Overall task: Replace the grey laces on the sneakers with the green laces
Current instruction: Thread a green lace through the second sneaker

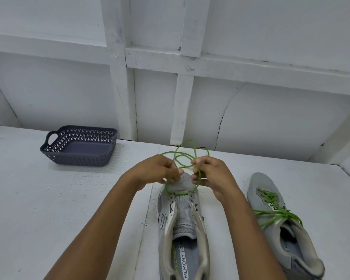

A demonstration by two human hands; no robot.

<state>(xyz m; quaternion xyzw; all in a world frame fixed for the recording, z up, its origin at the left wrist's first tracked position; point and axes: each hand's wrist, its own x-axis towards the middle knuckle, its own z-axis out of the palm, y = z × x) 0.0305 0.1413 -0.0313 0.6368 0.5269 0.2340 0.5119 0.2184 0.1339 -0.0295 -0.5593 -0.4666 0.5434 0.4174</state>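
A grey sneaker (182,225) lies in front of me, toe pointing away, with a green lace (187,156) threaded only through its lowest eyelets. My left hand (160,170) pinches the lace's left strand above the toe. My right hand (208,174) grips the right strand, fingers curled round it. Loose loops of the lace trail on the surface beyond my hands. To the right, a second grey sneaker (281,225) is laced in green all the way up, its ends lying loose across it.
A dark grey perforated basket (79,147) with a handle stands at the back left, nothing visible in it. The white work surface (49,199) ends at a white panelled wall (190,87) behind.
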